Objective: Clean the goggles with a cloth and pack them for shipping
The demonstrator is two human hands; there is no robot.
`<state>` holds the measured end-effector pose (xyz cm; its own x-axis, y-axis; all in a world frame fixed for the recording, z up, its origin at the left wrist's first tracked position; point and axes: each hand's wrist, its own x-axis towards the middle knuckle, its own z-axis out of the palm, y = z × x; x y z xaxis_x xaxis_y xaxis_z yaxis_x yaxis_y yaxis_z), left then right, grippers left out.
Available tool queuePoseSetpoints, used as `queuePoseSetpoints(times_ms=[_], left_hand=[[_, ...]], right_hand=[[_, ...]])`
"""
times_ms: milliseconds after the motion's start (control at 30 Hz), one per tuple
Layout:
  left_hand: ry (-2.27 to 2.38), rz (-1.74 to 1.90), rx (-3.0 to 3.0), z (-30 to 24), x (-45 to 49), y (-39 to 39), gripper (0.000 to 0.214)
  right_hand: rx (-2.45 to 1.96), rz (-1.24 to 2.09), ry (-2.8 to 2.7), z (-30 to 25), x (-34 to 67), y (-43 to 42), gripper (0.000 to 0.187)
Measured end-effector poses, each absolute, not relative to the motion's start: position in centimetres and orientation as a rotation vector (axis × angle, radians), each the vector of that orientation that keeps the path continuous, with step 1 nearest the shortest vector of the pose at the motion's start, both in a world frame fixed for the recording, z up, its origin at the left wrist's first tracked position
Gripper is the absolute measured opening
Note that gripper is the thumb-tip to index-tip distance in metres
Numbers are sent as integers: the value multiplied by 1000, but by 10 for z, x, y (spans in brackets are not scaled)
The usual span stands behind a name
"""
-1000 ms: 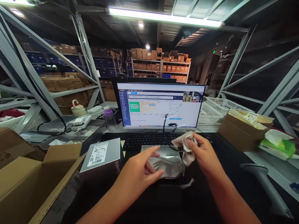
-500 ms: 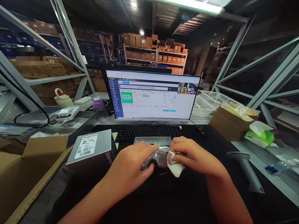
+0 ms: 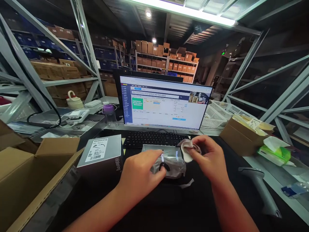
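Note:
My left hand (image 3: 140, 172) is closed on a clear plastic bag (image 3: 173, 165) with a dark item inside, held just above the black desk mat (image 3: 169, 199). Pinched in my right hand (image 3: 207, 158) is a small beige cloth (image 3: 186, 149), lifted a little above and to the right of the bag. Behind the bag lies a grey box lid (image 3: 156, 149), in front of the black keyboard (image 3: 154, 139). A grey labelled product box (image 3: 102, 154) stands to the left of my left hand.
A monitor (image 3: 165, 103) stands behind the keyboard. An open cardboard carton (image 3: 26, 174) is at the left, another cardboard box (image 3: 243, 135) and a green tissue pack (image 3: 275, 151) at the right. A grey barcode scanner (image 3: 260, 190) lies right of my arm. White baskets (image 3: 222, 112) sit behind.
My right hand lifted the cloth off the bag and drew it up to the right. The left hand kept its hold on the bag. The camera tilted up slightly.

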<state>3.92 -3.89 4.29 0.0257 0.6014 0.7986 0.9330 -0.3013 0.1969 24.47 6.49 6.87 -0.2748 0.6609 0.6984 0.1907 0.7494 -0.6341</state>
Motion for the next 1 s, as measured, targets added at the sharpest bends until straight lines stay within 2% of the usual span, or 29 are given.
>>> queuePoseSetpoints(times_ms=[67, 200, 300, 533, 767, 1000], left_hand=[[-1555, -1165, -1841, 42, 39, -38, 23], [-1539, -1131, -1805, 41, 40, -36, 24], [-1522, -1141, -1837, 41, 40, -36, 25], [-1486, -1185, -1757, 39, 30, -32, 24], [-1477, -1170, -1761, 35, 34, -28, 24], [-1390, -1142, -1752, 32, 32, -26, 23]], right_hand=[[-643, 252, -1719, 64, 241, 60, 12], [-493, -4, -1777, 51, 228, 46, 32], [-356, -17, -1871, 43, 213, 37, 42], [-290, 24, -2042, 42, 196, 18, 50], [-344, 167, -1919, 41, 199, 46, 42], [-198, 21, -1978, 29, 182, 24, 52]])
